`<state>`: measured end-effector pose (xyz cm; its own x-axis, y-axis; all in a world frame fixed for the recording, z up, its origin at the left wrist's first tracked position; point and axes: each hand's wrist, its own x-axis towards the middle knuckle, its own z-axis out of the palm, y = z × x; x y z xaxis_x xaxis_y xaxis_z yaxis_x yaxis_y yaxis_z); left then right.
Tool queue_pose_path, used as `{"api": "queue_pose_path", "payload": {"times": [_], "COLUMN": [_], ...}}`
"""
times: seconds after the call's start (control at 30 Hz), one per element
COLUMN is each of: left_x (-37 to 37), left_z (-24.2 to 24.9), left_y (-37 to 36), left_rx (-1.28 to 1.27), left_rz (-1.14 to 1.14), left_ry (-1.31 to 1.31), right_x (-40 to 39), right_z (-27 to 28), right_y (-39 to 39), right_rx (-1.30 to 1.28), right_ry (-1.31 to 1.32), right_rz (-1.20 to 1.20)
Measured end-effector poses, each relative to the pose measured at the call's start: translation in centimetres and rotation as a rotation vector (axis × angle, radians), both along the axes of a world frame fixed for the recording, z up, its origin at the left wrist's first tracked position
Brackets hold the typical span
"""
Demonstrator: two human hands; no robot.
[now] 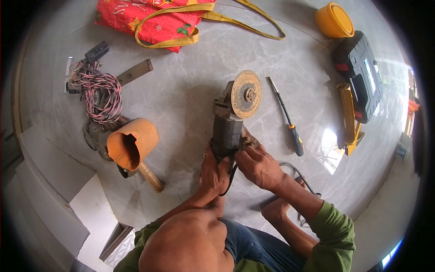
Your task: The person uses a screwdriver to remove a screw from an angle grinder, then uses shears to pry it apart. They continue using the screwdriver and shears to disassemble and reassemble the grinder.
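Note:
An angle grinder (226, 132) with a worn, rust-coloured disc (246, 94) is held upright in front of me, the disc end pointing away. My left hand (214, 173) is closed around the rear of its dark body. Close against the grinder's right side, my right hand (260, 168) has its fingers pinched at a small brownish piece (247, 139); its kind is not clear. A black cord hangs from the grinder's rear, between my hands. To the right lies a screwdriver (290, 119) with a black and yellow handle.
At left are a coiled pink-and-black cable (103, 97), a flat metal bar (135, 72), an orange broken-edged cylinder (144, 138) and a wooden handle (151, 177). A red bag (149, 22) lies at the top. At right stand a yellow tub (333, 21), a black case (360, 72) and a yellow tool (348, 115).

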<state>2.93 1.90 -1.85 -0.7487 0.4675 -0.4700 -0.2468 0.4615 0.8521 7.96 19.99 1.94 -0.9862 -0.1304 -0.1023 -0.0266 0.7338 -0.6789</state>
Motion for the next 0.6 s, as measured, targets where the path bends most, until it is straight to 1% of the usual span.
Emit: {"api": "queue_pose_path", "payload": {"times": [0.03,0.07,0.13,0.23,0.37,0.43,0.47,0.53,0.6], "left_x": [0.0,0.0,-0.3,-0.7,-0.6,-0.3,-0.1,-0.4,-0.6], "left_z": [0.0,0.1,0.7,1.4,1.3,0.8,0.2,0.2,0.7], "left_y": [0.1,0.1,0.2,0.5,0.4,0.1,-0.2,-0.1,-0.2], "left_rx": [0.001,-0.009,-0.020,-0.035,-0.034,-0.027,-0.021,-0.012,-0.024], "left_rz": [0.001,-0.001,-0.003,-0.019,0.005,0.017,0.016,0.012,0.057], "left_ry": [-0.002,0.002,0.005,0.018,-0.036,-0.068,-0.042,-0.011,-0.136], "right_x": [0.2,0.3,0.2,-0.1,-0.2,0.1,0.4,1.3,2.9], "right_z": [-0.1,0.2,0.9,1.5,1.8,1.8,1.9,2.3,2.0], "right_y": [-0.4,-0.7,-1.2,-1.4,-1.8,-2.1,-2.1,-1.7,-0.8], "right_rx": [-0.021,-0.021,-0.108,-0.173,-0.160,-0.289,-0.289,-0.503,-0.388], "right_ry": [-0.004,-0.004,-0.095,-0.073,-0.074,-0.201,-0.200,-0.336,-0.248], "right_rz": [-0.072,-0.072,-0.227,-0.292,-0.337,-0.471,-0.475,-0.618,-0.810]}}
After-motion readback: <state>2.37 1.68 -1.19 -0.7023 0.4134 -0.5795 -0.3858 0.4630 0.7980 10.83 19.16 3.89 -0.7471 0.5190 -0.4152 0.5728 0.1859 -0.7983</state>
